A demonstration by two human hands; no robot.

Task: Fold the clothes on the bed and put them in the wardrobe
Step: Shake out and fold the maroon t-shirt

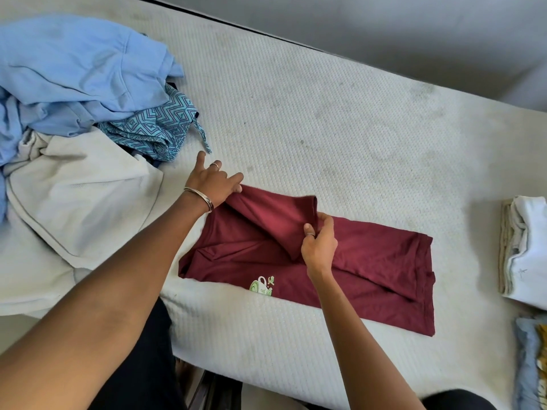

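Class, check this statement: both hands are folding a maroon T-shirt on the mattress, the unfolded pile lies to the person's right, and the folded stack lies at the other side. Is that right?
One detail is wrong. The head view shows the unfolded pile on the person's left and the folded stack on the right. The rest stands: left hand and right hand are folding the maroon T-shirt on the mattress.

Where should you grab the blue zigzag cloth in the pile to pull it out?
Probably by the blue zigzag cloth's free right edge, near its dangling tie, coming from the bare mattress on the right. Its left part is tucked under the light blue garment, so only that side lies open.
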